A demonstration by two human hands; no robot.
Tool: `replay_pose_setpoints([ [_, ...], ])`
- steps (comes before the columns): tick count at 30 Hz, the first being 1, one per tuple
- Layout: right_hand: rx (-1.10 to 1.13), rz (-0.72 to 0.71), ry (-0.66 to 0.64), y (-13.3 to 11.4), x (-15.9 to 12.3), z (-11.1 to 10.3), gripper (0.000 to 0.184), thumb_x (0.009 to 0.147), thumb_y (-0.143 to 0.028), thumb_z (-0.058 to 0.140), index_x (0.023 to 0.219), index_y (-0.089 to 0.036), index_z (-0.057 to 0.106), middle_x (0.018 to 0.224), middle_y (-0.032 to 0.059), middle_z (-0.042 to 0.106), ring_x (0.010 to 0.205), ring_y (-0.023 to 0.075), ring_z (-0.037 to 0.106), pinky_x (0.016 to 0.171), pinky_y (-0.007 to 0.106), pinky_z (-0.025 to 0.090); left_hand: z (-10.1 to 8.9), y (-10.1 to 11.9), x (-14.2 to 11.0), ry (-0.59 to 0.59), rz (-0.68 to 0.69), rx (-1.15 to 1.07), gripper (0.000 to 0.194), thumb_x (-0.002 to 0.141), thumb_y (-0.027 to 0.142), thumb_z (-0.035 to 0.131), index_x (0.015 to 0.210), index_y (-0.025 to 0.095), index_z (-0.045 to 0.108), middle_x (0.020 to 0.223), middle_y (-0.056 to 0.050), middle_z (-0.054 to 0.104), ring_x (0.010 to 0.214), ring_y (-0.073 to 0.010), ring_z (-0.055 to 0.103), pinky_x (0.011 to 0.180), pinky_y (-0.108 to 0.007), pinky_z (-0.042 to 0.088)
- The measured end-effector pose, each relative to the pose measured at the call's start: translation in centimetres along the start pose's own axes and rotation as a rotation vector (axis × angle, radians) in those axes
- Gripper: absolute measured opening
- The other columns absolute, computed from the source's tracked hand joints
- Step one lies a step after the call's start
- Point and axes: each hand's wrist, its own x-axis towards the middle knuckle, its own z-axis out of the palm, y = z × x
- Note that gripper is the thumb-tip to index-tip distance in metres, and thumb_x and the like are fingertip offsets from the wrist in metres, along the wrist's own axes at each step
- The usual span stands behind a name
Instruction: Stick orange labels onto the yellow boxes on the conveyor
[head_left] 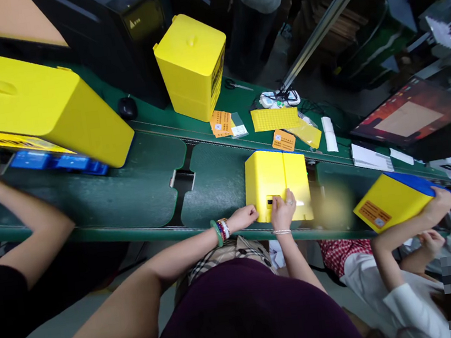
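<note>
- A yellow box (266, 177) sits on a green work surface (219, 181), directly in front of the person, its blue edge facing away.
- The person's right hand (283, 211) is at the side of the box nearest the body, its fingers bunched beside a small dark piece (270, 202); whether they pinch or press, I cannot tell.
- The left hand (244, 217) is curled into a fist near the box's lower left corner; whether it touches is unclear.
- The step in hand seems to be close fingertip work on that dark piece. The next move appears to call for a light, exact touch there, with the box braced against sliding.
- Beyond the box lie an orange card (283, 140) and a yellow sheet (272, 119); a tall yellow bin (190, 57) stands farther left.
- At right, a co-worker's hand (438, 206) rests on another yellow box (399, 196).
</note>
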Motion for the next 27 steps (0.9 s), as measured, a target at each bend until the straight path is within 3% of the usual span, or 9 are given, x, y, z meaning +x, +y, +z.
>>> replay_pose_setpoints([
  [9, -0.092, -0.11, -0.097, 0.1, -1.3, -0.5, 0.036, 0.098, -0.03, 0.038, 0.107, -0.015, 0.07, 0.15, 0.0205, 0.036, 0.139, 0.035, 0.03, 0.105, 0.062, 0.028, 0.1, 0.1, 0.0, 0.02, 0.001, 0.029, 0.02, 0.084, 0.034, 0.046, 0.074, 0.019, 0.053, 0.068, 0.001, 0.062, 0.059, -0.013, 0.052, 0.056, -0.024, 0.034],
  [16, -0.096, -0.279, -0.117, 1.7, -2.0, -1.4, 0.035, 0.098, -0.031, 0.04, 0.121, -0.022, 0.064, 0.154, 0.016, 0.03, 0.142, 0.0304, 0.026, 0.107, 0.056, 0.03, 0.0, 0.7, -0.4, 0.041, 0.0, 0.047, 0.022, 0.085, 0.034, 0.046, 0.073, 0.018, 0.054, 0.068, 0.001, 0.062, 0.059, -0.013, 0.052, 0.056, -0.024, 0.035],
  [20, -0.178, -0.276, -0.162, 1.6, -1.8, -1.8, 0.036, 0.098, -0.031, 0.04, 0.125, -0.023, 0.062, 0.156, 0.0139, 0.028, 0.142, 0.0299, 0.027, 0.108, 0.054, 0.029, 0.2, 0.7, -0.6, 0.071, -0.012, 0.066, 0.019, 0.085, 0.032, 0.048, 0.075, 0.018, 0.055, 0.068, 0.001, 0.062, 0.061, -0.014, 0.054, 0.059, -0.024, 0.039],
  [23, -0.197, -0.248, -0.177, 1.3, -1.5, -1.7, 0.036, 0.098, -0.031, 0.039, 0.125, -0.022, 0.062, 0.155, 0.0137, 0.03, 0.141, 0.0295, 0.029, 0.108, 0.053, 0.028, 0.5, 0.6, -0.4, 0.132, -0.016, 0.085, 0.02, 0.087, 0.032, 0.047, 0.089, 0.016, 0.058, 0.083, -0.005, 0.067, 0.076, -0.0177, 0.061, 0.071, -0.028, 0.045],
  [27, -0.155, -0.217, -0.197, 1.0, -1.2, -1.5, 0.036, 0.098, -0.035, 0.041, 0.126, -0.025, 0.061, 0.155, 0.0126, 0.032, 0.142, 0.0281, 0.028, 0.11, 0.052, 0.026, 1.2, 0.9, 0.6, 0.252, 0.016, 0.085, 0.043, 0.089, 0.037, 0.049, 0.123, 0.01, 0.049, 0.123, -0.019, 0.061, 0.114, -0.0244, 0.058, 0.094, -0.034, 0.046],
])
